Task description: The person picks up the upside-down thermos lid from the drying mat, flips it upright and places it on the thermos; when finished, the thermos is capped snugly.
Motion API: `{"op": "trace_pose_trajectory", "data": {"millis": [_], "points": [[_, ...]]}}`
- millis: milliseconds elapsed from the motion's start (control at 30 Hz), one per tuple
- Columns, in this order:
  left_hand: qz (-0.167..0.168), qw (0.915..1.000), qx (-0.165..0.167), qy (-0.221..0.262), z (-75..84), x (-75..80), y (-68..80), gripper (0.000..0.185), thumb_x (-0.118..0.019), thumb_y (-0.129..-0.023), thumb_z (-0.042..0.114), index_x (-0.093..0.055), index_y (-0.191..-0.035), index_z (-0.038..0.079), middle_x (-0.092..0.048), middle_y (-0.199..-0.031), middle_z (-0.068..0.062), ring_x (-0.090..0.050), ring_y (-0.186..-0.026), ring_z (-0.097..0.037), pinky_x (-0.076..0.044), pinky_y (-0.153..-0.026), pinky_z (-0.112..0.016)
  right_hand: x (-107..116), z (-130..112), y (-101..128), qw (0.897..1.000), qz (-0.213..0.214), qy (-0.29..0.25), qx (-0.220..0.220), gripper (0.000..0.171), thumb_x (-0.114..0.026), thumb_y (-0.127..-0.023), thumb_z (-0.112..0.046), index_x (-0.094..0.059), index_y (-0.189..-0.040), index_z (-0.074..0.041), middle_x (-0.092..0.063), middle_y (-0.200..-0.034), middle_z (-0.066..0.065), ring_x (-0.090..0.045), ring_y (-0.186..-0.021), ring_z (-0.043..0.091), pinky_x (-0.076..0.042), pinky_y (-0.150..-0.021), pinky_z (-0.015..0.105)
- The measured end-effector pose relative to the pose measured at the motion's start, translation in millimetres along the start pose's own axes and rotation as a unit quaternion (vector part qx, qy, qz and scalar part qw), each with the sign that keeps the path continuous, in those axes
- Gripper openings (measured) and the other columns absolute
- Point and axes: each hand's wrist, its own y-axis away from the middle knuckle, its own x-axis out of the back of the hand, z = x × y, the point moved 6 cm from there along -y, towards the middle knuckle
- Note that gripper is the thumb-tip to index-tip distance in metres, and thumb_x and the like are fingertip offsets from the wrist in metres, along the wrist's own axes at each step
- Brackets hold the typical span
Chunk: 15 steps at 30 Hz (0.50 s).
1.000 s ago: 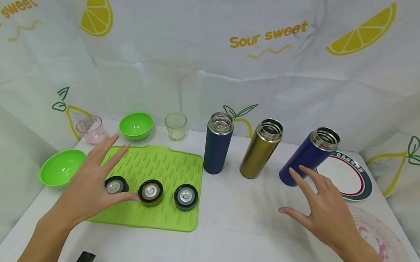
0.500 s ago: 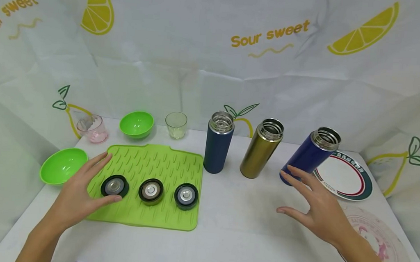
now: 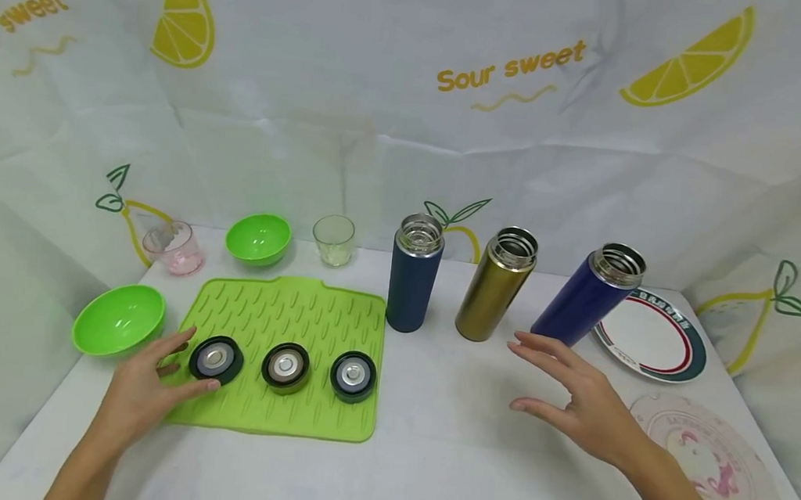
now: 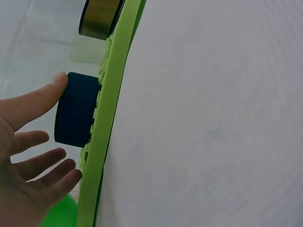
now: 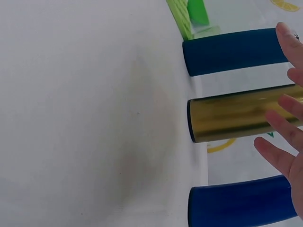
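left hand lies at the near left corner of the green mat, fingers loosely spread, thumb and forefinger framing the leftmost lid of three that sit in a row on the mat. from the head view the hand seems only to flank that lid; the left wrist view shows more, a thumb tip pressed against the dark side wall of the lid while the other fingers hang straight and apart from it, so nothing is gripped. that same view shows the mat edge on and the gold-sided middle lid beyond. the middle lid and the right lid lie untouched. right hand floats flat and open above the white table, near the foot of the gold flask and the royal blue flask, holding nothing. the right wrist view shows bare fingers over the gold flask, with the navy flask and the royal blue flask on either side; whether they touch it cannot be told there, and the head view shows the hand apart from it. all three flasks stand uncapped, the navy flask closest to the mat.
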Motion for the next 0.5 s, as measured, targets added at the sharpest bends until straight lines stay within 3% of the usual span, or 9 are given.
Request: {"op": "trace_pose_trajectory", "data": {"millis": [100, 267, 500], "points": [[-0.025, 0.9991, 0.032, 0.011, -5.9, -4.9, 0.9, 0.095, -0.093, -0.073, 0.032, -0.048, -0.148, -0.004, -0.055, -0.14, -0.037, -0.066, -0.113, -0.053, -0.062, -0.085, -0.039, -5.7, -0.6, 1.1, 1.0, -0.005, -0.001, 0.001, 0.076, -0.092, -0.073, -0.025, -0.06, -0.143, -0.028, -0.06, -0.145, -0.002, -0.039, -0.138, -0.017, -0.027, -0.108, -0.003], [-0.046, 0.9963, 0.063, 0.037, -10.1, -9.7, 0.4, 0.093, -0.091, -0.076, 0.032, -0.046, -0.149, -0.004, -0.052, -0.145, -0.034, -0.062, -0.122, -0.05, -0.056, -0.078, -0.008, -12.0, -1.6, 3.4, 1.0, -0.012, -0.009, 0.003, 0.077, -0.092, -0.073, -0.026, -0.06, -0.143, -0.027, -0.062, -0.143, -0.004, -0.046, -0.136, -0.012, -0.028, -0.109, -0.002], [-0.063, 0.9915, 0.086, 0.075, -11.9, -14.4, -1.2, 0.089, -0.091, -0.076, 0.028, -0.049, -0.149, 0.0, -0.049, -0.148, -0.034, -0.06, -0.126, -0.051, -0.052, -0.077, -0.002, -16.4, -2.8, 4.9, 1.0, -0.016, -0.017, 0.006, 0.078, -0.092, -0.072, -0.028, -0.059, -0.143, -0.027, -0.062, -0.143, -0.005, -0.05, -0.135, -0.007, -0.029, -0.111, -0.001]]}}
